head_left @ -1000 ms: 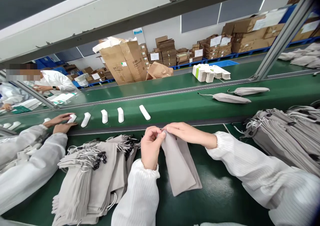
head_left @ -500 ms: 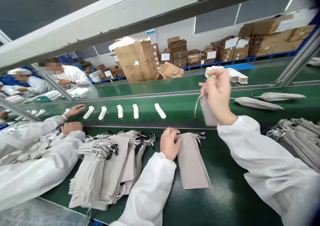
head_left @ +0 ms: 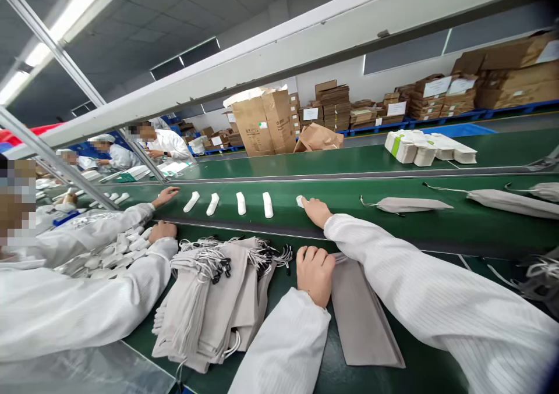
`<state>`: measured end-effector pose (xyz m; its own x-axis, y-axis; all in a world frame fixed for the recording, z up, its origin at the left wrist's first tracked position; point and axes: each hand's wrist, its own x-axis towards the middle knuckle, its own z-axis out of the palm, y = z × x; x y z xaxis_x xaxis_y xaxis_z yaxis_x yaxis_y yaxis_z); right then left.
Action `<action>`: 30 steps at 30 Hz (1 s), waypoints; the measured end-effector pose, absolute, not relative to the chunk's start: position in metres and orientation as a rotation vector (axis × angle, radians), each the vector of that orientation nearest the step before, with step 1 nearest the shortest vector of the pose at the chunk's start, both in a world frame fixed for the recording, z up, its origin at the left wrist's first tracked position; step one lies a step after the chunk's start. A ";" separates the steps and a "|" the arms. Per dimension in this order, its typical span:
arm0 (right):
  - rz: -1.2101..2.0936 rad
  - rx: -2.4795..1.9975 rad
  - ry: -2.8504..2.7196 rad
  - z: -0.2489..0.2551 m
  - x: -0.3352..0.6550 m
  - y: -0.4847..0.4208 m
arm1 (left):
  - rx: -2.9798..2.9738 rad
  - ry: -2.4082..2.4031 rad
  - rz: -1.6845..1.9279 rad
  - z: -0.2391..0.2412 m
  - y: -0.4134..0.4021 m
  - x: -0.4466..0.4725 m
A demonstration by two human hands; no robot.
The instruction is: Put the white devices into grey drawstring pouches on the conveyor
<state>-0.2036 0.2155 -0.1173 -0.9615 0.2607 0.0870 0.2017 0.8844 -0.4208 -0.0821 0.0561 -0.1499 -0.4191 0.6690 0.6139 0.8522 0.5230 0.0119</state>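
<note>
My left hand (head_left: 315, 273) rests with curled fingers on the top edge of a flat grey drawstring pouch (head_left: 364, 324) lying on the green table. My right hand (head_left: 316, 210) reaches across onto the conveyor belt (head_left: 437, 231) and covers a white oblong part (head_left: 300, 201), the nearest of a row of white parts (head_left: 240, 202); its fingers close over the part. A filled grey pouch (head_left: 410, 205) lies on the belt just right of that hand.
A heap of empty grey pouches with cords (head_left: 213, 301) lies left of my left hand. A co-worker's sleeves and hands (head_left: 162, 231) work at the left. More filled pouches (head_left: 506, 202) ride the belt at right. White boxes (head_left: 425, 148) and cardboard cartons (head_left: 264, 120) stand beyond.
My right hand has dropped the filled pouch on the belt and swung left and down onto the white part. The left hand stays on the flat pouch. The view tilted up.
</note>
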 end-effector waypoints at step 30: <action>2.441 -0.048 -1.504 -0.006 0.017 0.249 | -0.551 -1.979 -2.723 -0.049 0.044 -0.082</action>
